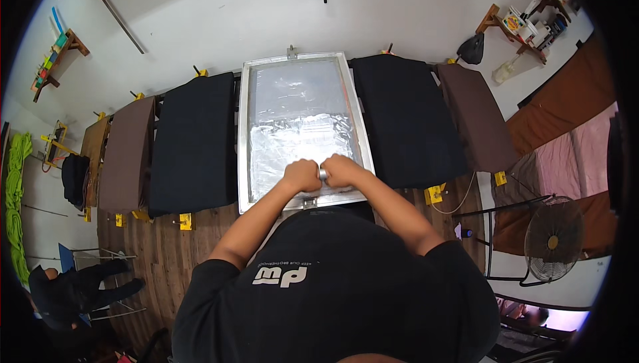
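Note:
Both my fists meet over the near end of a silver screen-printing frame (243, 130). Its mesh (299, 86) looks dull grey in the far half and shiny silver in the near half. Between my left hand (303, 175) and my right hand (341, 171) shows a short silver handle (323, 174), apparently a squeegee's. Fingers of both hands are curled round it, and its lower part is hidden beneath them. Metal clips hold the frame at its far end (291, 52) and near end (309, 203).
Black cloth-covered boards (193, 140) (409, 120) flank the frame, with brown ones (126, 153) (476, 116) farther out. Yellow brackets (434, 194) jut below them. A fan (554, 238) stands at right. Shelves (60, 56) line the wall. Another person (60, 296) is at lower left.

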Tool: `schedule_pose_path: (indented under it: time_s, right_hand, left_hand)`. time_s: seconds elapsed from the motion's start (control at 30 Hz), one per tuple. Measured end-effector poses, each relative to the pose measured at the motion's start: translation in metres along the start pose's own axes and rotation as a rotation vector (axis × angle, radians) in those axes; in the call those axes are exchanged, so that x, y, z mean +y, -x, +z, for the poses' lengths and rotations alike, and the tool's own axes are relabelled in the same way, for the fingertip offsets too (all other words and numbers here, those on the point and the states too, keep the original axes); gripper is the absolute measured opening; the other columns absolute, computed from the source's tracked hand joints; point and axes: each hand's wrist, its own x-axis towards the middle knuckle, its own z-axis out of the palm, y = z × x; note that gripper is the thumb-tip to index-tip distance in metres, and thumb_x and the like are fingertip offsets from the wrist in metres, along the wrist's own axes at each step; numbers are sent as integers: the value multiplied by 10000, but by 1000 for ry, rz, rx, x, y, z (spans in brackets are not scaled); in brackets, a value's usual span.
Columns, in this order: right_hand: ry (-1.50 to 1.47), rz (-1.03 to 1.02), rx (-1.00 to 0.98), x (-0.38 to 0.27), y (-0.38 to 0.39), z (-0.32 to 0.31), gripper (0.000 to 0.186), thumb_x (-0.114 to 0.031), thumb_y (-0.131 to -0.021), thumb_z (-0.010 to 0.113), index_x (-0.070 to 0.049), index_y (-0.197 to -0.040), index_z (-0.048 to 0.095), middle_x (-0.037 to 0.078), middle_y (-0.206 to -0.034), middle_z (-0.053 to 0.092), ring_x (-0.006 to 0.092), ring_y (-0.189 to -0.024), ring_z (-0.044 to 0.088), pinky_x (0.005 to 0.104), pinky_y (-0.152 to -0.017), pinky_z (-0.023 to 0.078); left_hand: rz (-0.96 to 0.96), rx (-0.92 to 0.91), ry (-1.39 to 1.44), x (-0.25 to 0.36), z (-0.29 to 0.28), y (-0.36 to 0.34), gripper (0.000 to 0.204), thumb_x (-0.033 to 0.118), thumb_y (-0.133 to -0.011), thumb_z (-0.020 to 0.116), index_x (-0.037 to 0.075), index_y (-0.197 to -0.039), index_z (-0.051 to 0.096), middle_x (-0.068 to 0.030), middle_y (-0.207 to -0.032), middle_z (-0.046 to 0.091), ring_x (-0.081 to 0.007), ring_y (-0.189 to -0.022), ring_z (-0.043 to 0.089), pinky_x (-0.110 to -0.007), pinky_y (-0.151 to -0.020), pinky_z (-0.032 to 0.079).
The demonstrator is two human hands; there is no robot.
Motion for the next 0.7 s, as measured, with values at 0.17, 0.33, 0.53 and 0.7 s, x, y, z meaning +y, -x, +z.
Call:
schedule_pose_path:
  time_s: [0.17, 0.33, 0.53, 0.7]
  right_hand:
    - [115, 49, 183, 7, -44, -12, 178, -131, -691, 698, -40, -838, 740, 230, -874, 724, 415, -843, 712, 489, -791, 584]
    - [127, -30, 77, -6, -8, -3, 173, -166, -661, 708, -35, -769, 743, 242, -816, 718, 414, -802, 715, 494, -777, 587]
    - [59, 49, 52, -33, 36, 20, 196, -141, -687, 695, -12, -828, 742, 244, -865, 724, 419, -863, 715, 489, -794, 583]
    - [-16, 19, 20, -13, 1, -17, 157, -125, -687, 683, -33, -801, 741, 252, -868, 720, 421, -867, 713, 494, -797, 582]
  left_hand:
    - [9, 236, -36, -14, -12, -43, 272, 283, -725, 698, 55, -855, 770, -189, -951, 755, -374, -898, 739, -453, -808, 600]
    - [95, 145, -125, -13, 15, -21, 270, 299, -697, 677, 66, -799, 768, -211, -838, 742, -390, -790, 733, -468, -747, 604]
    - [101, 41, -47, 1, 21, 26, 237, 260, -683, 698, 70, -810, 763, -207, -841, 735, -382, -830, 731, -464, -772, 594]
    - [23, 8, -48, -3, -10, -6, 240, 231, -714, 674, 84, -881, 767, -187, -884, 745, -373, -882, 734, -470, -783, 588]
